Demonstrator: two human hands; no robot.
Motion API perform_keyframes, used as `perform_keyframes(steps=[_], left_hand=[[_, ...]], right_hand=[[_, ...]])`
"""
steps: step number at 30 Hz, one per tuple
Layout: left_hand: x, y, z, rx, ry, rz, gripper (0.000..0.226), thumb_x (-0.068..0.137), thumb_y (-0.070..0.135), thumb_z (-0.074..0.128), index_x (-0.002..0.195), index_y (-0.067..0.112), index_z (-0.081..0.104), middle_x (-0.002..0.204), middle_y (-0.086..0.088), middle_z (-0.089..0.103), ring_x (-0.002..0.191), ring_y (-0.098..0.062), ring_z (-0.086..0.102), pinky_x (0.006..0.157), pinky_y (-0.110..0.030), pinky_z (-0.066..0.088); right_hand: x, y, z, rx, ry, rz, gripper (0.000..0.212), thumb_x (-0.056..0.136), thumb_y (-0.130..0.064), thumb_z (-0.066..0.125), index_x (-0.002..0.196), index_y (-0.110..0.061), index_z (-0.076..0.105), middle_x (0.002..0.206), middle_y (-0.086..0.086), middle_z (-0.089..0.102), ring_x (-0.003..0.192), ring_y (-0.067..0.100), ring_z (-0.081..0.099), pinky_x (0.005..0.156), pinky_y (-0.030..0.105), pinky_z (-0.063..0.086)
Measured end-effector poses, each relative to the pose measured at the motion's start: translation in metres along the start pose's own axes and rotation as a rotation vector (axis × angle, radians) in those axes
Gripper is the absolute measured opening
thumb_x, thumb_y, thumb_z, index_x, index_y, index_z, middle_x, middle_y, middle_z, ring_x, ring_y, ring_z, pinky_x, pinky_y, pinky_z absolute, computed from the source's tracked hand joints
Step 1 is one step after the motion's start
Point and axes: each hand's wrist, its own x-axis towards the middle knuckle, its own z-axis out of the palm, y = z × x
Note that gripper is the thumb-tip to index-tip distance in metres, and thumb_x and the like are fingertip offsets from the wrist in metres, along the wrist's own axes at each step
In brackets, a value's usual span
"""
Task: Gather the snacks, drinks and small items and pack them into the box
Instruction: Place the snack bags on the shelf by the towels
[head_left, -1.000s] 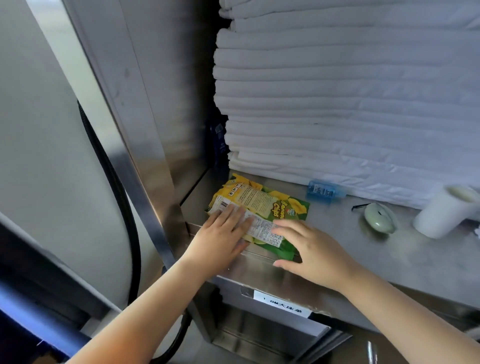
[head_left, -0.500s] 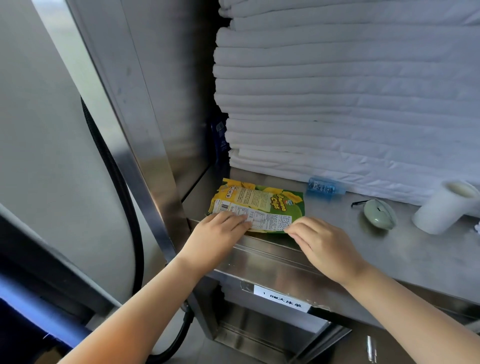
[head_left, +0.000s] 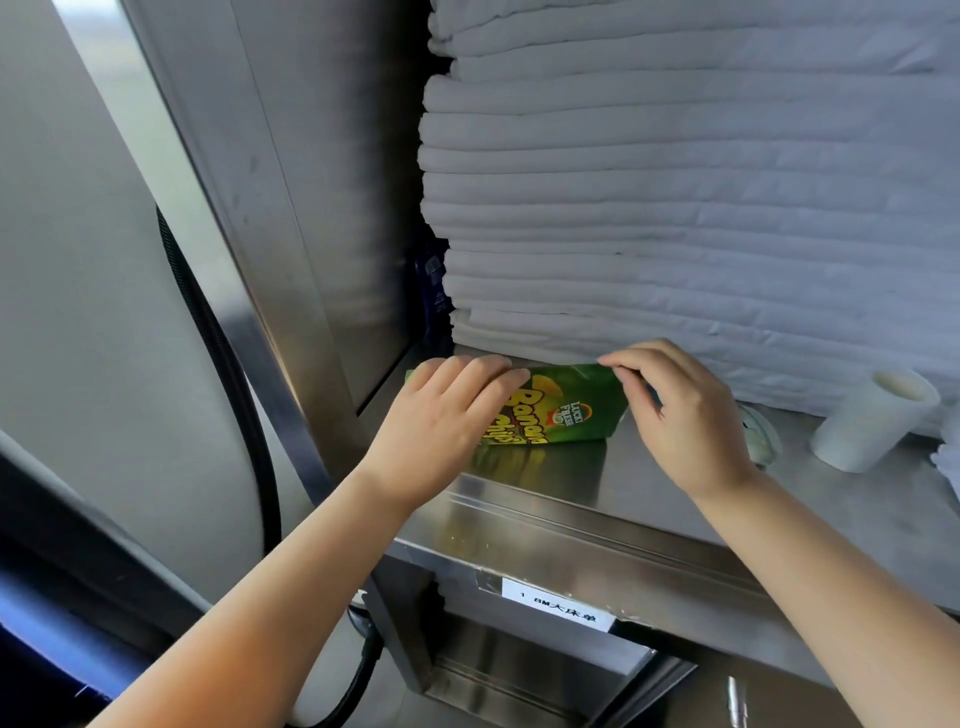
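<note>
A green and yellow banana chips bag (head_left: 566, 410) stands tilted up on the steel shelf (head_left: 649, 483), its printed front toward me. My left hand (head_left: 441, 426) grips its left end with the fingers over the top edge. My right hand (head_left: 680, 410) pinches the bag's upper right corner between thumb and fingers. The bag's lower edge rests on the shelf. No box is in view.
A tall stack of folded white linens (head_left: 675, 208) fills the shelf behind the bag. A pale green oval item (head_left: 763, 436) and a white roll (head_left: 872, 421) lie to the right. A steel upright (head_left: 249, 260) and black hose (head_left: 218, 338) stand left.
The bag lay flat, back side up, under both hands. It is now turned over and raised on edge, front showing, with both hands gripping its top. The small blue bottle is now hidden.
</note>
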Motion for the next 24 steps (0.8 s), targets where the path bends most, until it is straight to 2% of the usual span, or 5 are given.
perform_keyframes(steps=[7, 11, 17, 21, 24], left_hand=[[0.008, -0.002, 0.007, 0.011, -0.037, -0.003, 0.050, 0.083, 0.005, 0.059, 0.132, 0.011, 0.051, 0.123, -0.010, 0.057, 0.105, -0.028, 0.056, 0.089, -0.040, 0.045], [0.014, -0.005, 0.000, 0.010, -0.040, -0.008, 0.054, 0.078, 0.004, 0.065, 0.131, 0.011, 0.053, 0.118, -0.013, 0.058, 0.102, -0.030, 0.056, 0.084, -0.040, 0.047], [0.026, -0.007, -0.007, -0.026, -0.056, -0.045, 0.058, 0.071, -0.009, 0.070, 0.125, 0.009, 0.059, 0.116, -0.016, 0.059, 0.099, -0.034, 0.058, 0.079, -0.041, 0.049], [0.027, -0.008, 0.000, 0.003, -0.083, -0.043, 0.060, 0.073, -0.009, 0.064, 0.130, 0.009, 0.055, 0.120, -0.015, 0.058, 0.103, -0.034, 0.057, 0.086, -0.043, 0.047], [0.023, -0.010, 0.012, 0.095, -0.097, -0.037, 0.054, 0.083, 0.009, 0.061, 0.136, 0.011, 0.048, 0.129, -0.013, 0.054, 0.111, -0.031, 0.054, 0.099, -0.046, 0.042]], right_hand=[[0.010, 0.003, 0.001, 0.051, -0.015, 0.107, 0.021, 0.088, 0.007, 0.057, 0.097, -0.005, 0.071, 0.093, 0.005, 0.068, 0.084, 0.016, 0.063, 0.074, 0.018, 0.045], [0.017, 0.004, 0.000, 0.081, 0.005, 0.124, 0.022, 0.088, 0.006, 0.056, 0.096, -0.006, 0.072, 0.093, 0.005, 0.068, 0.085, 0.016, 0.062, 0.074, 0.024, 0.049], [0.020, 0.004, 0.003, 0.149, 0.010, 0.237, 0.024, 0.089, 0.004, 0.054, 0.096, -0.009, 0.073, 0.094, 0.000, 0.068, 0.084, 0.009, 0.062, 0.073, 0.022, 0.051], [0.023, 0.006, 0.010, 0.152, 0.033, 0.282, 0.023, 0.089, 0.004, 0.055, 0.096, -0.009, 0.072, 0.094, 0.001, 0.068, 0.083, 0.012, 0.062, 0.072, 0.022, 0.049], [0.019, 0.007, 0.018, 0.032, 0.007, 0.213, 0.024, 0.087, 0.001, 0.058, 0.106, -0.009, 0.069, 0.108, 0.005, 0.066, 0.100, 0.021, 0.060, 0.089, 0.025, 0.046]])
